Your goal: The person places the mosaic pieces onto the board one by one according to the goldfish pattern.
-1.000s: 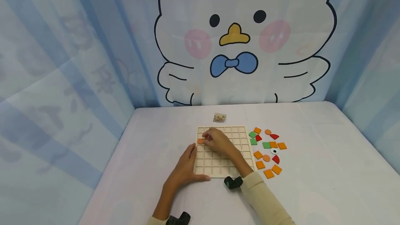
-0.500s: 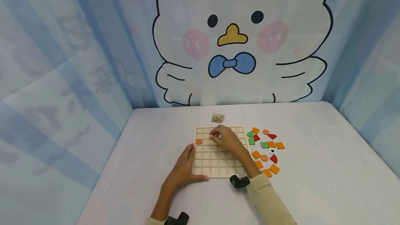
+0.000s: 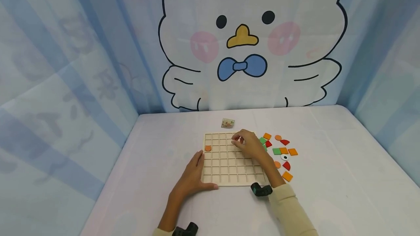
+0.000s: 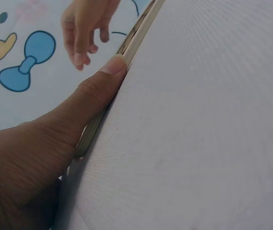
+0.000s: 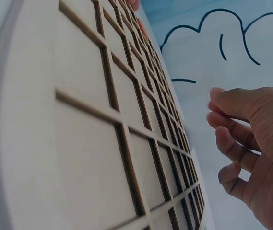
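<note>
Grid board: pale wood, ruled into small square cells, lying flat on the worktop in front of the person.
Left hand: at the near left corner of the board; the fingers run nearly straight along the left edge and the thumb lies against the near edge, so the grip is relaxed and steadies the frame without wrapping it.
Right hand: over the far right part of the board, its fingertips apart from the wood; the grip is loosely curled and holds nothing, as the right wrist view shows.
Orange disc: inside the leftmost column, third row from the far edge.
Loose pieces: just right of the board, partly behind the right forearm; among them an orange square, a green square, a red quarter-round and a white disc with a black centre.
Patterned packet: beyond the far edge of the board, too small to read.
Sleeves: cream, with a black device at the right wrist.
Backdrop: blue-and-white curtain with a cartoon bow tie.
</note>
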`<act>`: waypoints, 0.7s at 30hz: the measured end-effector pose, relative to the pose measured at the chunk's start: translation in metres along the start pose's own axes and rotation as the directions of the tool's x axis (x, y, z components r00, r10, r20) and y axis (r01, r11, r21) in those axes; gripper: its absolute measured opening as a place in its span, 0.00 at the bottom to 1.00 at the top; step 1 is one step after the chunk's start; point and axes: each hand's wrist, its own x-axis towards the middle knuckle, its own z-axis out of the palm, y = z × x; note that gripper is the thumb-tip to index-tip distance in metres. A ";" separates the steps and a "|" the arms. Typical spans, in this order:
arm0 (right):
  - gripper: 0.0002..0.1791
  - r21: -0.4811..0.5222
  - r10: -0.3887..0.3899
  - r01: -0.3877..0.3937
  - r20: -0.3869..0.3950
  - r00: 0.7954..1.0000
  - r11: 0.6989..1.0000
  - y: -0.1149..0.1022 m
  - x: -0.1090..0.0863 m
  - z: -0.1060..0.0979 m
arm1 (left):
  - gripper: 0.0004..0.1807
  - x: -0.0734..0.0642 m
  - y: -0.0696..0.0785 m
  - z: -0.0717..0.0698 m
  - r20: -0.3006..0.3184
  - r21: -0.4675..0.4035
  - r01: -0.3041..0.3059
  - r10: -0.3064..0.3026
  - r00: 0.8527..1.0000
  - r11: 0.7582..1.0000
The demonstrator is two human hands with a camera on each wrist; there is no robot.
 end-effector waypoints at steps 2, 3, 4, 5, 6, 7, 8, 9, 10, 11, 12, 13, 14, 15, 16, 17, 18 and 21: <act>0.08 -0.005 -0.001 0.001 -0.010 1.000 1.000 0.006 -0.003 -0.006 | 0.73 0.001 0.001 0.000 -0.002 0.002 0.001 -0.001 1.000 1.000; 0.08 -0.009 0.006 -0.006 -0.013 1.000 1.000 0.010 -0.004 -0.008 | 0.73 0.001 0.001 0.000 -0.001 0.000 0.003 -0.003 1.000 1.000; 0.08 -0.011 0.026 -0.027 -0.012 1.000 1.000 0.014 -0.006 -0.011 | 0.73 0.001 0.002 0.000 -0.003 -0.003 0.002 -0.002 1.000 1.000; 0.08 -0.015 0.052 -0.052 -0.014 0.999 0.999 0.017 -0.008 -0.014 | 0.73 0.001 0.002 0.000 -0.003 -0.003 0.002 -0.002 1.000 1.000; 0.08 -0.020 0.068 -0.068 -0.016 0.998 0.997 0.021 -0.010 -0.017 | 0.73 0.001 0.002 0.000 -0.002 -0.003 0.003 -0.003 1.000 1.000; 0.08 -0.023 0.085 -0.085 -0.020 0.996 0.996 0.025 -0.012 -0.020 | 0.73 0.001 0.002 -0.001 -0.001 -0.003 0.002 -0.002 1.000 1.000; 0.08 -0.026 0.100 -0.100 -0.025 0.995 0.995 0.029 -0.015 -0.022 | 0.73 0.001 0.003 -0.001 0.001 -0.002 0.005 -0.005 1.000 1.000; 0.08 -0.026 0.123 -0.124 -0.029 0.992 0.992 0.032 -0.017 -0.025 | 0.73 0.001 0.003 -0.001 0.002 -0.003 0.007 -0.007 1.000 1.000; 0.09 -0.025 0.143 -0.144 -0.031 0.989 0.989 0.035 -0.020 -0.029 | 0.73 0.001 0.003 -0.001 0.003 -0.001 0.007 -0.007 1.000 1.000; 0.09 -0.031 0.149 -0.150 -0.039 0.988 0.988 0.039 -0.022 -0.032 | 0.73 0.000 0.003 -0.001 0.005 0.003 0.010 -0.010 1.000 1.000; 0.09 -0.033 0.151 -0.152 -0.045 0.988 0.988 0.042 -0.024 -0.035 | 0.73 0.000 0.003 0.000 0.007 0.005 0.012 -0.012 1.000 1.000; 0.09 -0.039 0.161 -0.163 -0.053 0.986 0.986 0.044 -0.026 -0.038 | 0.73 0.000 0.003 0.000 0.006 0.005 0.011 -0.011 1.000 1.000; 0.10 -0.042 0.172 -0.175 -0.062 0.983 0.984 0.047 -0.028 -0.041 | 0.74 0.000 0.002 0.000 0.006 0.006 0.012 -0.012 1.000 1.000; 0.10 -0.047 0.184 -0.187 -0.074 0.980 0.981 0.049 -0.030 -0.044 | 0.74 0.000 0.002 0.000 0.003 0.003 0.008 -0.008 1.000 1.000; 0.11 -0.056 0.192 -0.198 -0.086 0.978 0.979 0.050 -0.032 -0.047 | 0.74 0.000 0.002 0.000 0.005 0.004 0.007 -0.007 1.000 1.000; 0.11 -0.065 0.206 -0.212 -0.097 0.974 0.975 0.052 -0.033 -0.051 | 0.74 0.000 0.002 0.000 0.005 0.003 0.006 -0.006 1.000 1.000; 0.12 -0.071 0.229 -0.236 -0.104 0.968 0.969 0.054 -0.034 -0.054 | 0.74 0.000 0.002 0.000 0.005 0.000 0.007 -0.007 1.000 1.000; 0.14 -0.083 0.299 -0.310 -0.119 0.947 0.947 0.059 -0.037 -0.061 | 0.74 0.000 0.002 0.000 0.004 0.000 0.010 -0.010 1.000 1.000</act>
